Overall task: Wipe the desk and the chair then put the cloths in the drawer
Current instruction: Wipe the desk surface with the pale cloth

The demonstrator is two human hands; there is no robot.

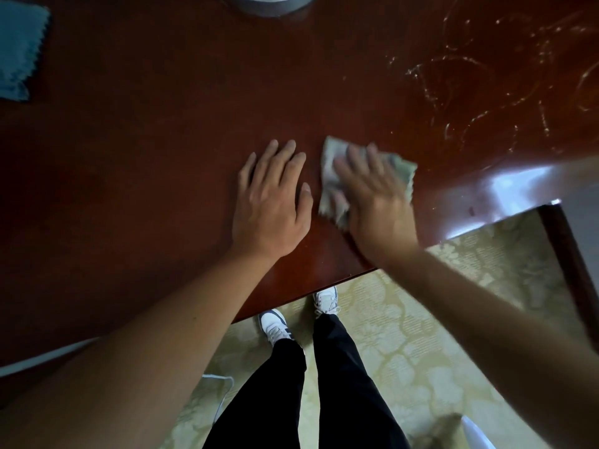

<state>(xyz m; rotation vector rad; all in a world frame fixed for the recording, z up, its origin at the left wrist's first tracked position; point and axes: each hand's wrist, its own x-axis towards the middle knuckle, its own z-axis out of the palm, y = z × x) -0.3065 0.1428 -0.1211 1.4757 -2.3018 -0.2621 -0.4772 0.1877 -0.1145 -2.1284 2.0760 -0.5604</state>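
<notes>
A dark red-brown wooden desk (pixel 146 157) fills the upper part of the head view. My left hand (pixel 272 202) lies flat on it near the front edge, fingers spread, holding nothing. Right beside it, my right hand (pixel 369 196) presses flat on a grey-green cloth (pixel 330 160) and looks blurred. Wet streaks (pixel 486 85) glisten on the desk's far right. A second cloth, blue (pixel 19 50), lies at the far left edge. No chair or drawer can be made out.
A round grey metal base (pixel 272 3) stands at the desk's far edge. Below the front edge are my two legs in black trousers and white shoes (pixel 275 325) on a pale patterned carpet (pixel 421 335). A thin white cable (pixel 223 384) lies on the carpet.
</notes>
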